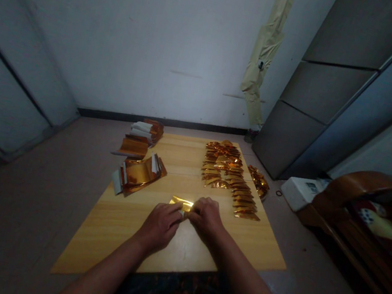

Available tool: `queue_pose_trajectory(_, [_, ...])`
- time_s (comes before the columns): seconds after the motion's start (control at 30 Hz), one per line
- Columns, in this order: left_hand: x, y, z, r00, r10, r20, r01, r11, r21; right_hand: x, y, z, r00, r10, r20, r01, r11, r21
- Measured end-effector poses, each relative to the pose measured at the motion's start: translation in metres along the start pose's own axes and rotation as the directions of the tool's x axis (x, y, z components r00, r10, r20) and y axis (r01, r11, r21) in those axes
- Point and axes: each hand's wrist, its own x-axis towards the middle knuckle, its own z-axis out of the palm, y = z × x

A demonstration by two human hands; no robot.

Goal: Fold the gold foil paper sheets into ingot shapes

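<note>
A sheet of gold foil paper [183, 202] is between my two hands, low over the near middle of the wooden table. My left hand [163, 223] pinches its left and near part, where a bit of pale backing shows. Fingers of my right hand [207, 215] are closed on its right end. Ahead on the left lies a stack of gold foil sheets [139, 172] with curled edges and pale undersides. Several rows of folded gold foil pieces [221, 164] stand on the right, and one row [245, 203] runs down closer to my right hand.
The wooden table [110, 233] stands before a white wall. Curled sheets [142, 130] rest at its far left corner. A heap of folded foil [258, 181] sits beyond the right edge. A grey refrigerator [302, 94], a white box [299, 192] and a wooden bench [356, 244] are further right.
</note>
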Motion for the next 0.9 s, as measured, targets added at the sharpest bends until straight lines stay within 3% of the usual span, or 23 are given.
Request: queue_pose_trajectory(0.9, [-0.01, -0.002, 0.006, 0.998, 0.057, -0.03, -0.054, 0.995, 0.079, 0.001, -0.005, 0.013, 0.988, 0.141, -0.064, -0.138, 0.989, 0.058])
